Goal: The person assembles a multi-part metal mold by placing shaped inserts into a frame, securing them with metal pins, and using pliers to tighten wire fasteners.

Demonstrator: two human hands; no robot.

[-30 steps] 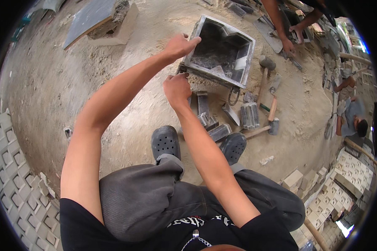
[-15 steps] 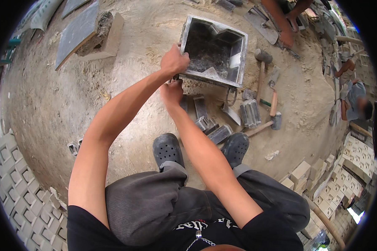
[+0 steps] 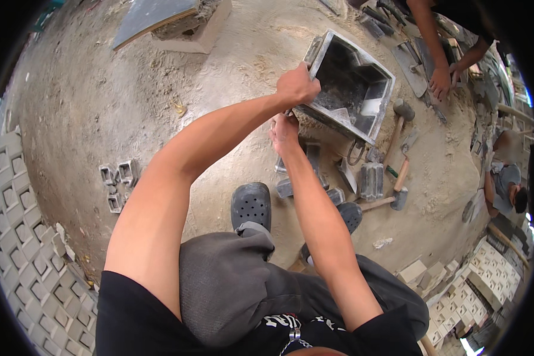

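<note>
Right of the open metal mould (image 3: 377, 89), a mallet (image 3: 404, 110) is laid; on its near side, metal blocks (image 3: 313, 159) are partly covered by the right forearm (image 3: 308, 190). The mould's left rim is gripped by the left hand (image 3: 299, 85); near its near-left corner, the right hand's (image 3: 285, 130) fingers are hidden, their grip undeterminable.

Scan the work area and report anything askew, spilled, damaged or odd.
Two things stand out. At upper left, a flat grey board sits askew, overhanging a pale, rough-topped block. At right, a crumpled white scrap lies loose like litter on the sandy tan floor. The open, grey, angular box shows no obvious damage.
</note>
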